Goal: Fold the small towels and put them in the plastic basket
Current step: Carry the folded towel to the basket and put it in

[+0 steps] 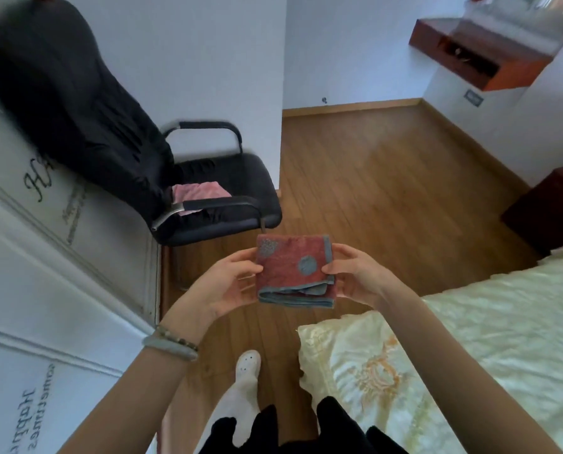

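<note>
Hands are both up in the air, and a small red towel [286, 276] sits between them. The towel is folded into a thick square. It has a blue-grey edge and two blue-grey dots on the front. The folded layers show along its bottom edge.

The left hand [231, 283] pinches the left side of the towel, with the thumb on the front and the fingers tucked behind. The right hand [355, 273] pinches the right side, with the thumb pressed on the front just beside one dot and the fingers curled over the top corner. Both hands grip it tight, and the towel touches nothing else.

Under the held towel is a brown wooden floor [371, 191]. Beyond the left hand stands a black chair [240, 178] with a pink cloth [201, 191] lying on its seat. Near the right arm is a bed [486, 322] with a shiny cream cover. Two bracelets [170, 344] go round the left wrist. Below the hands a foot [248, 365] in white stands on the floor.
</note>
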`<state>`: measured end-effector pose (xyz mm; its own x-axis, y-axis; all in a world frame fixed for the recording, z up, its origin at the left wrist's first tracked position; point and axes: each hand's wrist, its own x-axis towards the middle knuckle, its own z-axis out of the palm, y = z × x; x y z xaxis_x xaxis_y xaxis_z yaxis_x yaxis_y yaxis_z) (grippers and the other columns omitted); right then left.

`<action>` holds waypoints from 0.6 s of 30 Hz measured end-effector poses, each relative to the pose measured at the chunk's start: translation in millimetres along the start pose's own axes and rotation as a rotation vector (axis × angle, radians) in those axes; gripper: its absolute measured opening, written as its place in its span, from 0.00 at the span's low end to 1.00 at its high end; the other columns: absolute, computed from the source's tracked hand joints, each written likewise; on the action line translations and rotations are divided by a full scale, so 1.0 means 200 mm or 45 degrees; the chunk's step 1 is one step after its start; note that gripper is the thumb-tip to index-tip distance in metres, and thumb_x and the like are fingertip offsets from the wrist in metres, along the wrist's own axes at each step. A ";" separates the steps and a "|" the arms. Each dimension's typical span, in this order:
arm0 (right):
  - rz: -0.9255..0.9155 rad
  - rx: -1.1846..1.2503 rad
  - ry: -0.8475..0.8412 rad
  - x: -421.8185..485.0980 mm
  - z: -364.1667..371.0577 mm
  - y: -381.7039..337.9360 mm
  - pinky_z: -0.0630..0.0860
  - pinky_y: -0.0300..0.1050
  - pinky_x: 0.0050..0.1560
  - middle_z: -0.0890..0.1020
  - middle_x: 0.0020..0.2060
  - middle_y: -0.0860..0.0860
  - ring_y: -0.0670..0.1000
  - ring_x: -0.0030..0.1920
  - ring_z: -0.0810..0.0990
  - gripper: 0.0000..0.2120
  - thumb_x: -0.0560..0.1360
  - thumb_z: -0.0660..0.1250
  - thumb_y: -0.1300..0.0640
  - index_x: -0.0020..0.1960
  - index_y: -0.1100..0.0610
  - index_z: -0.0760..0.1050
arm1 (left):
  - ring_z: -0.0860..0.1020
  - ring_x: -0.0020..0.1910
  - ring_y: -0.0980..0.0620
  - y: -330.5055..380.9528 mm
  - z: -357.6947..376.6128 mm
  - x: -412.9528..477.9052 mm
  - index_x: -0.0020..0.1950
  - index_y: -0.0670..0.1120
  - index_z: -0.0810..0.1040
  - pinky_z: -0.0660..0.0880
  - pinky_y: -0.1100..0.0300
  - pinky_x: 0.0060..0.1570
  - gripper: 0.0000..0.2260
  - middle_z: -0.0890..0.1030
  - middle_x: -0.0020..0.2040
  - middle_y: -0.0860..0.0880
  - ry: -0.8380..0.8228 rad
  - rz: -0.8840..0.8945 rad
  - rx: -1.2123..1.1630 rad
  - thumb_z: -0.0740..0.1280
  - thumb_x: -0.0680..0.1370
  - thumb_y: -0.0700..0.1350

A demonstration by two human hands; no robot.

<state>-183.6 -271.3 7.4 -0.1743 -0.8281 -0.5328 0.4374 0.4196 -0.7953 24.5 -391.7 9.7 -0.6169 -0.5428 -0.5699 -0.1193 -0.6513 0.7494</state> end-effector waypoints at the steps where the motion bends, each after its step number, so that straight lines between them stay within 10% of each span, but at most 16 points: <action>1: -0.007 0.019 0.022 0.07 -0.01 -0.05 0.79 0.58 0.54 0.78 0.57 0.61 0.61 0.56 0.79 0.27 0.68 0.69 0.69 0.64 0.58 0.68 | 0.77 0.57 0.43 0.08 -0.01 0.09 0.64 0.47 0.76 0.78 0.50 0.44 0.18 0.79 0.58 0.42 -0.020 -0.007 0.033 0.64 0.75 0.34; 18: -0.112 0.302 0.525 0.79 -0.42 -0.73 0.79 0.55 0.50 0.78 0.54 0.59 0.58 0.53 0.79 0.25 0.72 0.65 0.71 0.66 0.57 0.66 | 0.78 0.51 0.47 0.95 0.34 1.34 0.61 0.47 0.76 0.79 0.49 0.47 0.16 0.79 0.52 0.44 -0.375 -0.257 0.287 0.62 0.76 0.32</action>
<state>-348.3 -431.7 15.7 -0.5340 -0.6198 -0.5750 0.5863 0.2185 -0.7801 -216.3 -625.3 23.0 -0.7558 -0.2200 -0.6168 -0.4075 -0.5792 0.7060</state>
